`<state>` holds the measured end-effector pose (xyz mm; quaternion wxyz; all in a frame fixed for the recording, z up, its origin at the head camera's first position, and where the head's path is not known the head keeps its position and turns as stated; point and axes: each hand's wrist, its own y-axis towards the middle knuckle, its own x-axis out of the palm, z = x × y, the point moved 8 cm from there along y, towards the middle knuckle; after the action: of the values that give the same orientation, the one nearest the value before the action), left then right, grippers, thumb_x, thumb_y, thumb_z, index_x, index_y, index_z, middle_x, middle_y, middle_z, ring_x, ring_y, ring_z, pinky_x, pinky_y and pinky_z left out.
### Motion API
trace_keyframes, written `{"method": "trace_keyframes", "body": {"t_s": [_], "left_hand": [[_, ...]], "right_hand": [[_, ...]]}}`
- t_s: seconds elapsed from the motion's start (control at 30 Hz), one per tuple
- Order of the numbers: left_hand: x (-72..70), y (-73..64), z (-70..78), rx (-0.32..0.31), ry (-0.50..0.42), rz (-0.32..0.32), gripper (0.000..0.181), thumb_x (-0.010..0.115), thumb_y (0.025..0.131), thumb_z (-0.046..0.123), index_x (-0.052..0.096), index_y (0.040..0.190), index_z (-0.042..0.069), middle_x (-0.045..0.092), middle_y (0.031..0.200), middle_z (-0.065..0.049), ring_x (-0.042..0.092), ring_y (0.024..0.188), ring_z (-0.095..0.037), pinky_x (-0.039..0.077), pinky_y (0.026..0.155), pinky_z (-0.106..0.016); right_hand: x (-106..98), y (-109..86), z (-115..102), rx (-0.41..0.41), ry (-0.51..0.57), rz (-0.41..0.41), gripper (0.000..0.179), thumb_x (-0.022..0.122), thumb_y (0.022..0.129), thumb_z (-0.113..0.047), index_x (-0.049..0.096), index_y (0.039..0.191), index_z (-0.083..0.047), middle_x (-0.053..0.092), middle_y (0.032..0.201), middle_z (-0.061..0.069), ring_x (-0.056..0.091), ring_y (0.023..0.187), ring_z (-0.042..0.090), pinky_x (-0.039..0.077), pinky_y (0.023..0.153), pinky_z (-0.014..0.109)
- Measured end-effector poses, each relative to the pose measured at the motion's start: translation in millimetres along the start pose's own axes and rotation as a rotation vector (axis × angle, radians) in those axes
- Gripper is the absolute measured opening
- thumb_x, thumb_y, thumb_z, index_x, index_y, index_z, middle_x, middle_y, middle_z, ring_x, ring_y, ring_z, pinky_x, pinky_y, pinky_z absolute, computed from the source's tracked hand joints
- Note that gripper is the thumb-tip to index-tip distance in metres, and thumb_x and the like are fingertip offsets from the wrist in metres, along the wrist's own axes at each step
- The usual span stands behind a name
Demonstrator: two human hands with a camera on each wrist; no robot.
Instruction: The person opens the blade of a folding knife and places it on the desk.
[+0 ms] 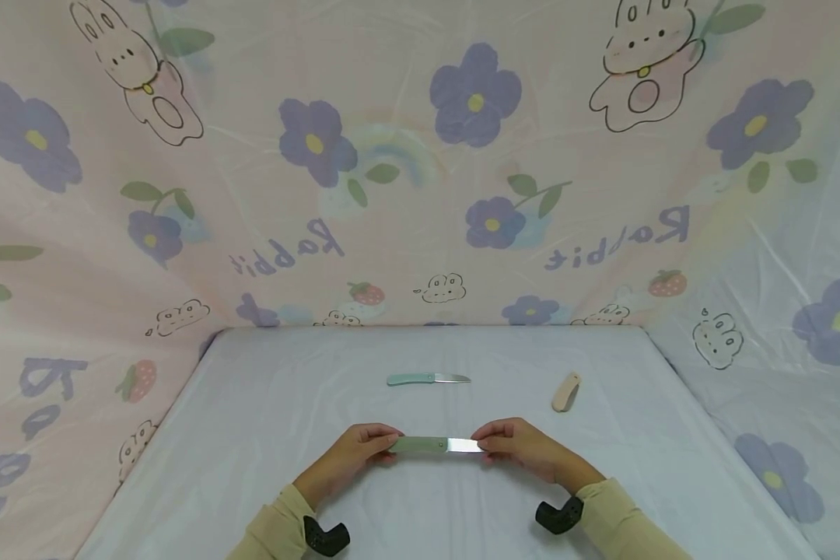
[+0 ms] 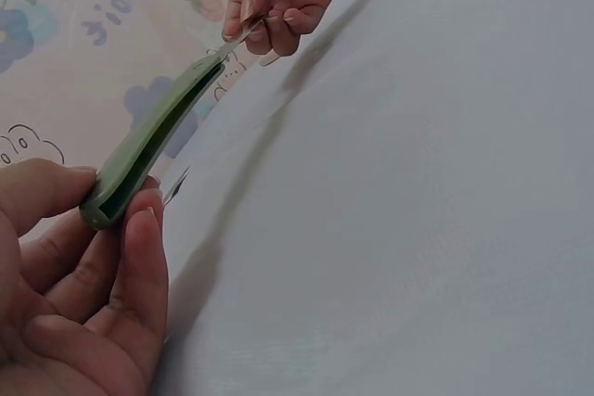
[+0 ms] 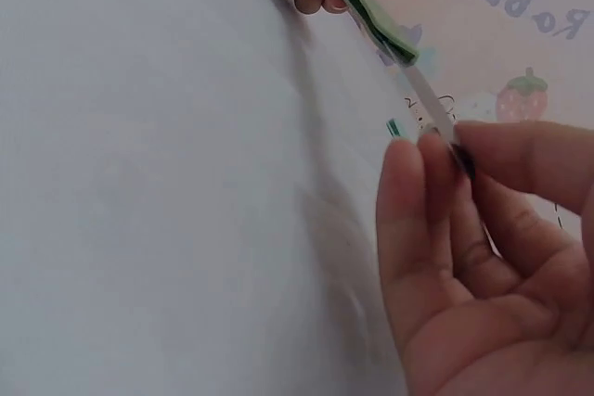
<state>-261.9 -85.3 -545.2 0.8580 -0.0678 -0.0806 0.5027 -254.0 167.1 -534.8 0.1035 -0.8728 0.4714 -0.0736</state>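
Observation:
A folding knife with a green handle (image 1: 421, 444) and a bright blade (image 1: 463, 446) is held level between both hands, above the white table. My left hand (image 1: 361, 453) pinches the handle's end between thumb and fingers. At the other side my right hand (image 1: 522, 449) pinches the blade near its tip, which the fingers hide. In the left wrist view a long dark slot runs along the green handle (image 2: 153, 141). The blade (image 3: 429, 97) stands out from the handle in the right wrist view.
Behind the hands lies a second knife (image 1: 427, 379) with a teal handle, its blade out to the right. A beige, elongated object (image 1: 566, 392) lies at the right. The white table (image 1: 287, 373) meets printed cloth walls (image 1: 406, 233) at the back and sides.

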Motion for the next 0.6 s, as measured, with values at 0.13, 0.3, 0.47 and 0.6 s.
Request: {"method": "trace_keyframes", "body": {"t_s": [0.13,0.3,0.47,0.6], "left_hand": [[-2.1,-0.4,1.2,-0.004,-0.007,0.007,0.034,0.063,0.09,0.022,0.062,0.112,-0.003,0.06,0.112,-0.012,0.06,0.094,-0.018,0.052,0.08,-0.029],[-3.4,-1.6,1.8,-0.01,-0.019,0.009,0.035,0.063,0.089,0.021,0.062,0.113,-0.004,0.06,0.113,-0.012,0.06,0.096,-0.018,0.051,0.081,-0.029],[-7.1,1.4,4.0,-0.009,0.012,0.04,0.036,0.064,0.088,0.024,0.063,0.112,-0.003,0.061,0.11,-0.011,0.061,0.093,-0.019,0.052,0.08,-0.029],[-12.0,11.0,6.8,0.025,0.057,0.077,0.035,0.065,0.088,0.024,0.063,0.11,-0.003,0.063,0.105,-0.011,0.062,0.09,-0.019,0.052,0.079,-0.029]], "right_hand": [[-3.2,0.3,0.1,-0.01,0.02,-0.004,0.035,0.062,0.089,-0.013,0.056,0.115,0.01,0.06,0.109,0.017,0.06,0.088,0.021,0.051,0.08,0.03],[-3.3,0.2,-0.6,-0.02,0.031,-0.008,0.036,0.063,0.089,-0.014,0.056,0.114,0.011,0.06,0.109,0.017,0.06,0.09,0.02,0.051,0.081,0.031],[-7.0,2.0,0.3,-0.01,0.008,0.03,0.033,0.064,0.088,-0.014,0.058,0.112,0.009,0.062,0.107,0.015,0.059,0.089,0.02,0.052,0.079,0.03],[-13.8,5.3,-1.6,-0.01,-0.042,0.097,0.032,0.064,0.088,-0.014,0.059,0.11,0.008,0.063,0.102,0.014,0.059,0.087,0.019,0.051,0.078,0.03]]}}
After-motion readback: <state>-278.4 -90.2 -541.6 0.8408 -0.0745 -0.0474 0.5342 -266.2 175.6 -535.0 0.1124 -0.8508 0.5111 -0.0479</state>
